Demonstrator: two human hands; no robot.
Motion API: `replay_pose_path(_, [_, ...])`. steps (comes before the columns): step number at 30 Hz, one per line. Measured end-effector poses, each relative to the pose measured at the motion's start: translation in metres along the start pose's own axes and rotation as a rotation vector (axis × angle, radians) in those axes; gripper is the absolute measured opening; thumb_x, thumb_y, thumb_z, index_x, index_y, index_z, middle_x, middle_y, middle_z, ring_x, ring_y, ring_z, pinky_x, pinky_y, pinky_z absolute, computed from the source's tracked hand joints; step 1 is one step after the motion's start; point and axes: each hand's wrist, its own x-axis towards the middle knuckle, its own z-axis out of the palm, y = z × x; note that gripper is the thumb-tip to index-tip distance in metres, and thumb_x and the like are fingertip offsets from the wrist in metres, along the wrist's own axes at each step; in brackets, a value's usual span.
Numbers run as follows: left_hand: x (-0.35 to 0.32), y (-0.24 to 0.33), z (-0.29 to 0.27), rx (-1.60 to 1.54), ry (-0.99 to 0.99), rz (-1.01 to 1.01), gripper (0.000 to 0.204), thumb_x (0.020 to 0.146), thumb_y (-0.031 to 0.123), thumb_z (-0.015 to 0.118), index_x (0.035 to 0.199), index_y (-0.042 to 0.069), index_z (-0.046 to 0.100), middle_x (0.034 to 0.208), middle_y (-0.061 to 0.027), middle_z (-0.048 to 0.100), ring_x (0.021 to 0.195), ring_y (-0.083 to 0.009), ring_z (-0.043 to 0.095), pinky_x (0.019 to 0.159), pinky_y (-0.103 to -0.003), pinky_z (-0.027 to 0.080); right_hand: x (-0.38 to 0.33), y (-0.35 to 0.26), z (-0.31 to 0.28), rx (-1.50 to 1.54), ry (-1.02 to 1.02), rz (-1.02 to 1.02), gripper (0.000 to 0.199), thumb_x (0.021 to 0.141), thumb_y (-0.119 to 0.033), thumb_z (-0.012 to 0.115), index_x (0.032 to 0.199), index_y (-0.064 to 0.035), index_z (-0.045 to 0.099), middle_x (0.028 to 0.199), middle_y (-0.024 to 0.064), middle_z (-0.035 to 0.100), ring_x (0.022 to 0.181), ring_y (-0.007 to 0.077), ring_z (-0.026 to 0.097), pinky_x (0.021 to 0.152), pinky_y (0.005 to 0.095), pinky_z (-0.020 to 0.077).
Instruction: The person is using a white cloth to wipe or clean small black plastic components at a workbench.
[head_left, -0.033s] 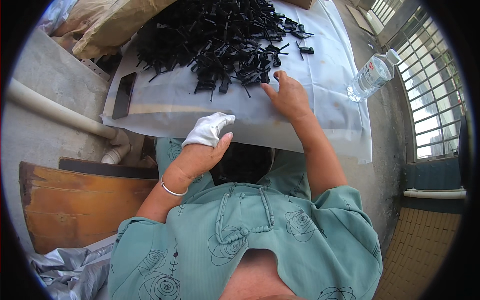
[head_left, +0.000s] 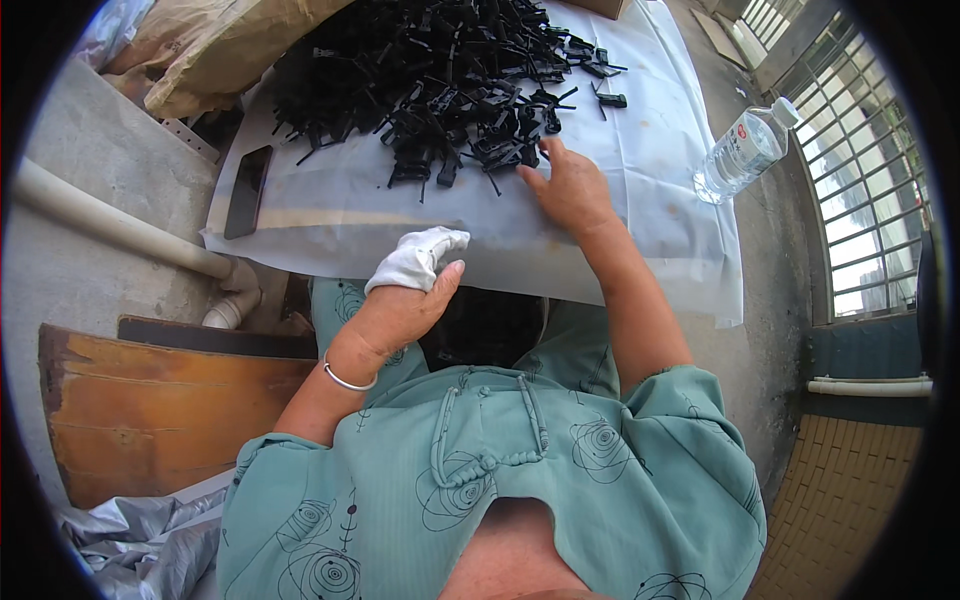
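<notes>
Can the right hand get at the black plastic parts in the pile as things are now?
Probably yes. The right hand lies flat on the white sheet with its fingertips at the near edge of the pile of black parts, and nothing stands between them.

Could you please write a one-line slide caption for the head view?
Right hand reaches into a pile of black plastic parts on a white sheet; left hand holds white cloth.
</notes>
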Motion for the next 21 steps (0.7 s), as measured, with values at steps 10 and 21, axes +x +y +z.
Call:
replay_pose_path(10, [0.006, -0.006, 0.005, -1.315, 0.053, -0.745, 0.021, 0.092, 0.017, 0.046, 0.105, 0.004, 0.056, 0.087, -0.0047, 0.062, 0.06, -0.0072, 0.055, 0.047, -0.02, 0.042, -0.046, -0.046, -0.012, 0.188, -0.086, -0.397, 0.028, 0.076, -0.008, 0.059, 0.103, -0.0106, 0.055, 0.08, 0.0097, 0.06, 0.07, 0.0304, 0.059, 0.058, 0.0387, 0.0476])
replay_pose_path(21, [0.004, 0.005, 0.005, -1.215, -0.009, -0.485, 0.018, 0.086, 0.009, 0.057, 0.103, 0.005, 0.055, 0.075, 0.0022, 0.056, 0.053, -0.0023, 0.045, 0.043, -0.017, 0.034, -0.063, -0.061, -0.017, 0.278, -0.12, -0.547, 0.039, 0.066, 0.003, 0.056, 0.104, -0.0073, 0.053, 0.081, 0.0106, 0.06, 0.069, 0.0309, 0.059, 0.057, 0.0382, 0.0485])
